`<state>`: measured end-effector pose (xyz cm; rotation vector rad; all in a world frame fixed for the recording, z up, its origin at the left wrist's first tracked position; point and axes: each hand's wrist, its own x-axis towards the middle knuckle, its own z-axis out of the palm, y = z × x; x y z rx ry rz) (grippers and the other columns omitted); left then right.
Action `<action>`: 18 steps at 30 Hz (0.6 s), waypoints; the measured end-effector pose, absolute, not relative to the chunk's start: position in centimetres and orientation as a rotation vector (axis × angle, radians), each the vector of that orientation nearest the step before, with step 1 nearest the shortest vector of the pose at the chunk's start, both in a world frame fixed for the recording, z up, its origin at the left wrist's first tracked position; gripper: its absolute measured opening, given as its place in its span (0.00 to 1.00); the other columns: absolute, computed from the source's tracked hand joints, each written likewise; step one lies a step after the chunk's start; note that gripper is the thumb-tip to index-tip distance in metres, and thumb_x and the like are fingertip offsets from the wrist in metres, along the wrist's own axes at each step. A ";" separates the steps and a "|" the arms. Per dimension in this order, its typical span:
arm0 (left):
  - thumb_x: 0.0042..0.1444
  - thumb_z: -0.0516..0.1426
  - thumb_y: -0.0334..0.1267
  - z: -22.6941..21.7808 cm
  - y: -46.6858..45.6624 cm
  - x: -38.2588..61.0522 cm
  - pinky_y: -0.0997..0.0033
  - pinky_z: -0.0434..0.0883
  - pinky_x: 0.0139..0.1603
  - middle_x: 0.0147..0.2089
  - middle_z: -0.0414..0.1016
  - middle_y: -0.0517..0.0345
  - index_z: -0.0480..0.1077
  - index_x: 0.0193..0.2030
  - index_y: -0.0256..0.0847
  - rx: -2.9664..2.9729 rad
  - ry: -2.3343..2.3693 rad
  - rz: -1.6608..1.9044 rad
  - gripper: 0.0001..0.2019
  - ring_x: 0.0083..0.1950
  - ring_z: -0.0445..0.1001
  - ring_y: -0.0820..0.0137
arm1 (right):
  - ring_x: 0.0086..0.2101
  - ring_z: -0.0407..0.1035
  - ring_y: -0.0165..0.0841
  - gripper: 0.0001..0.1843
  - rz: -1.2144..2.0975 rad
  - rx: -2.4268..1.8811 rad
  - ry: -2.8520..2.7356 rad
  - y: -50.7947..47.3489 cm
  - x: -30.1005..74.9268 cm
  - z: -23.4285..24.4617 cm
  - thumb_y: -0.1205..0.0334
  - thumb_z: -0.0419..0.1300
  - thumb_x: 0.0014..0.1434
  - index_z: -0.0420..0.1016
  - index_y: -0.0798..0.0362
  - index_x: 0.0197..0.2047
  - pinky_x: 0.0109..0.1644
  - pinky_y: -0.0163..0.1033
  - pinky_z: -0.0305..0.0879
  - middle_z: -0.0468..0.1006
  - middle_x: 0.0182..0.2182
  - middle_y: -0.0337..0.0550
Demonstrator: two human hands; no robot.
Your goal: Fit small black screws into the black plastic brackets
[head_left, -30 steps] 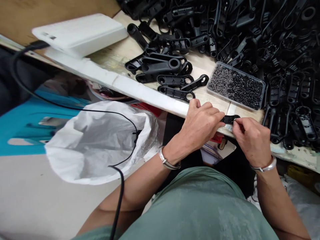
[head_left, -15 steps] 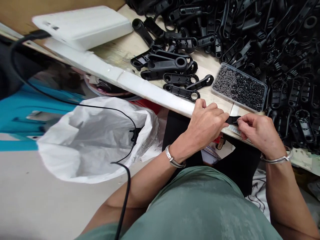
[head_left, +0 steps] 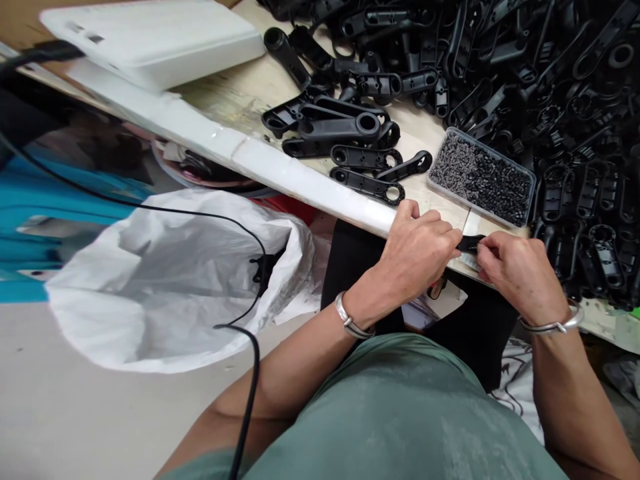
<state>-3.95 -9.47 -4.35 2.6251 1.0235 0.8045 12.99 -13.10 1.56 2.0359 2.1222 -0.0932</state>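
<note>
One narrow black plastic piece (head_left: 469,244) is at the near edge of the pale wooden counter (head_left: 417,123), between the two hands; its visible part is dark, with an uneven top, and the fingers hide the rest. Just behind stands a clear rectangular plastic box (head_left: 475,203), full of tiny grey and black bits. Smooth black arm-shaped plastic parts (head_left: 340,127), with rounded ends and ring holes, lie farther left, and a dense black heap (head_left: 545,80) covers the far right. A glossy white strip (head_left: 300,180) follows the counter's edge.

The left hand (head_left: 423,243) is palm down, with bent fingers, and its grip is closed on the piece. The right hand (head_left: 523,270) pinches thumb and finger together at the other end; whether something small is between them, I cannot tell.
</note>
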 end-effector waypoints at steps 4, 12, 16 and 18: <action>0.63 0.57 0.38 -4.4 -9.4 -3.9 0.59 0.57 0.43 0.31 0.78 0.59 0.74 0.33 0.38 2.646 1.030 0.821 0.09 0.37 0.72 0.65 | 0.24 0.69 0.37 0.12 0.108 1.875 2.094 -13.1 11.9 1.9 0.68 0.53 0.61 0.74 0.57 0.29 0.30 0.39 0.50 0.75 0.22 0.48; 0.63 0.53 0.32 -4.7 -9.2 -3.8 0.60 0.59 0.41 0.29 0.78 0.57 0.74 0.31 0.37 2.654 0.997 0.880 0.11 0.32 0.72 0.67 | 0.27 0.74 0.48 0.14 0.060 2.001 1.901 -12.4 7.8 2.6 0.77 0.50 0.59 0.78 0.63 0.35 0.27 0.39 0.58 0.76 0.25 0.62; 0.61 0.60 0.41 -5.1 -9.5 -3.9 0.63 0.62 0.39 0.31 0.80 0.57 0.75 0.35 0.38 2.638 1.009 0.973 0.09 0.31 0.73 0.67 | 0.25 0.73 0.40 0.09 -0.331 2.302 2.151 -13.6 12.0 0.9 0.69 0.56 0.60 0.77 0.58 0.31 0.32 0.42 0.67 0.75 0.21 0.48; 0.60 0.60 0.42 -5.2 -9.7 -3.9 0.65 0.64 0.38 0.33 0.80 0.57 0.75 0.38 0.38 2.594 1.018 1.079 0.09 0.33 0.74 0.67 | 0.21 0.71 0.34 0.10 -0.872 2.686 2.195 -14.5 13.9 -0.2 0.59 0.58 0.62 0.77 0.56 0.38 0.32 0.40 0.71 0.76 0.22 0.41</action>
